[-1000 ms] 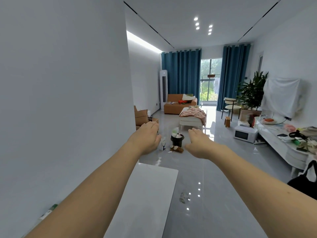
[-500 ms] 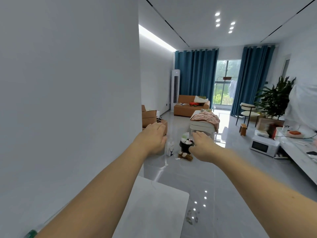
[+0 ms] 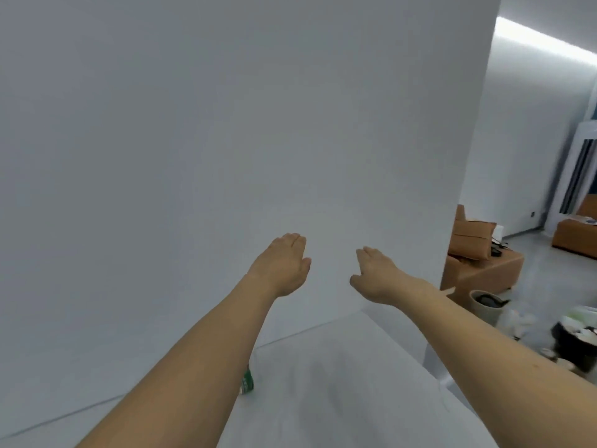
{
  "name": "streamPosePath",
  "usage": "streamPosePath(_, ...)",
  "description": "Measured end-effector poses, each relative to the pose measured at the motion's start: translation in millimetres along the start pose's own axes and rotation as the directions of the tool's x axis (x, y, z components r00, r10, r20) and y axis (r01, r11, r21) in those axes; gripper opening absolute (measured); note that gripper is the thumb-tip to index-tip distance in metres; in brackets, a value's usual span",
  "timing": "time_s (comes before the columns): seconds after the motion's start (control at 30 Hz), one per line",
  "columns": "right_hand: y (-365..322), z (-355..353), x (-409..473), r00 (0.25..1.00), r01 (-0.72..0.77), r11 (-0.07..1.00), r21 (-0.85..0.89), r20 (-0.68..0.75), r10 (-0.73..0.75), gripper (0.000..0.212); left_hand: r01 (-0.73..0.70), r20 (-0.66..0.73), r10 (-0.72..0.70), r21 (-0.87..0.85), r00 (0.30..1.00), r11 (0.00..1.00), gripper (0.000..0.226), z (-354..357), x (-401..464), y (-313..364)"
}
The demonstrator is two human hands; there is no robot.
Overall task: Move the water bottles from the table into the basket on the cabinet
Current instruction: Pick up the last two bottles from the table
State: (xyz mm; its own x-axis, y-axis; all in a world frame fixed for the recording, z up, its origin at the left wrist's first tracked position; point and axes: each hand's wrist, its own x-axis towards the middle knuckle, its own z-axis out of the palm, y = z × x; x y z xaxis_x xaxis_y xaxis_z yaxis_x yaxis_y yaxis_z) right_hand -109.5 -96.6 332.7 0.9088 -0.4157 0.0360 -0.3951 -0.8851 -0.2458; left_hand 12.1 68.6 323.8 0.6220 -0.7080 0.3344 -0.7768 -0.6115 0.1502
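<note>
My left hand (image 3: 284,265) and my right hand (image 3: 374,274) are stretched out in front of me, palms down, fingers together and holding nothing. They hover above a white table (image 3: 339,383) that stands against a plain white wall. A water bottle (image 3: 247,381) with a green label shows only as a small part beside my left forearm; the arm hides the rest. No basket or cabinet is in sight.
The white wall (image 3: 226,140) fills most of the view and ends at a corner on the right. Past it are a brown sofa with cushions (image 3: 478,257), a small bin (image 3: 487,305) and a black pot with clutter (image 3: 575,337) on the glossy floor.
The view has swung left, from the long living room to the white wall and table. Both hands stay outstretched and empty; the green-labelled bottle now shows by my left forearm.
</note>
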Motion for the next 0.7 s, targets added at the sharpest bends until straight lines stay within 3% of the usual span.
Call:
streamPosePath(0.13, -76.4, 24.3, 24.3, 0.969, 0.238, 0.971, 0.034, 0.060, -0.240, 0.061, 0.254, -0.013, -0.254, 0.062, 0.967, 0.965, 0.056, -20.5, -52.2, -72.8)
streamPosePath(0.3, -150.9, 58.0, 34.4, 0.873, 0.463, 0.884, 0.073, 0.138, -0.468, 0.068, 0.490, -0.058, -0.487, 0.095, 0.872, 0.866, 0.057, -44.1, -108.7, -130.5)
streamPosePath(0.5, -191.6, 85.6, 49.9, 0.815, 0.540, 0.837, 0.085, 0.193, -0.546, 0.069, 0.547, -0.063, -0.543, 0.122, 0.837, 0.828, 0.056, -44.7, -133.3, -159.4)
streamPosePath(0.7, -190.9, 130.2, 78.1, 0.815, 0.513, 0.852, 0.106, 0.250, -0.522, 0.069, 0.531, 0.009, -0.538, 0.146, 0.843, 0.835, 0.056, -9.3, -132.4, -193.1)
